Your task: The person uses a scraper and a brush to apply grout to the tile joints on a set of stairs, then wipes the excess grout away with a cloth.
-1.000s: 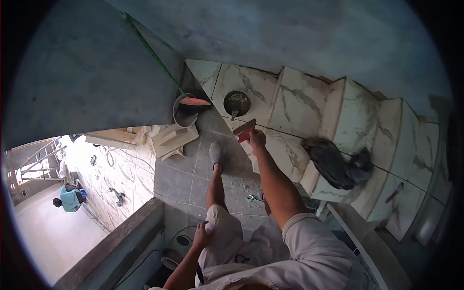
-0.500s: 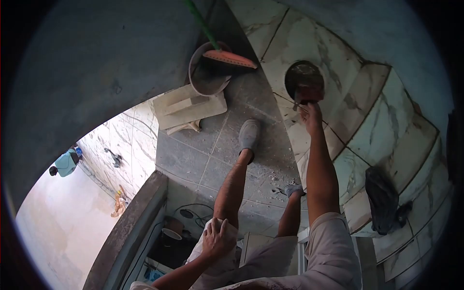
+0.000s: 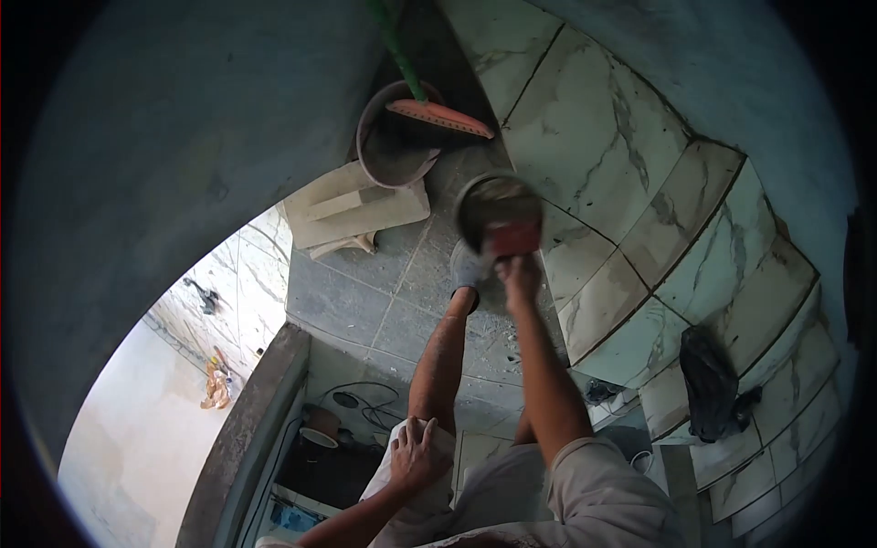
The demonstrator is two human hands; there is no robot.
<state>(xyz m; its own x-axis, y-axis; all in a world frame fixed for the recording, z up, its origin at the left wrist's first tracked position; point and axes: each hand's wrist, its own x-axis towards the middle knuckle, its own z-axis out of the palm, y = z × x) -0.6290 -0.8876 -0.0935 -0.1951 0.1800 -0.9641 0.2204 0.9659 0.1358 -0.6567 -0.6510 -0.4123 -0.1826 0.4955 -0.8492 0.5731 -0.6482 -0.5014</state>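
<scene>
My right hand (image 3: 519,276) is closed on a red tool (image 3: 514,237), blurred by motion. Right beside the tool, and partly behind it, is a dark round bowl (image 3: 489,196) above the grey floor, near my shod foot (image 3: 468,265). Whether my fingers also grip the bowl cannot be made out. My left hand (image 3: 420,449) rests on my left knee with its fingers spread, holding nothing.
An orange broom head (image 3: 440,119) with a green handle lies across a bucket (image 3: 370,146). Beside it are cream boards (image 3: 365,210). Marble-look steps (image 3: 703,274) climb on the right, with a black bag (image 3: 708,384) on them. A low wall edge (image 3: 242,429) stands lower left.
The bowl, which stood on the marble tile, is now to the left over the grey floor. My right hand and the red tool moved left with it. My left hand stays on the knee.
</scene>
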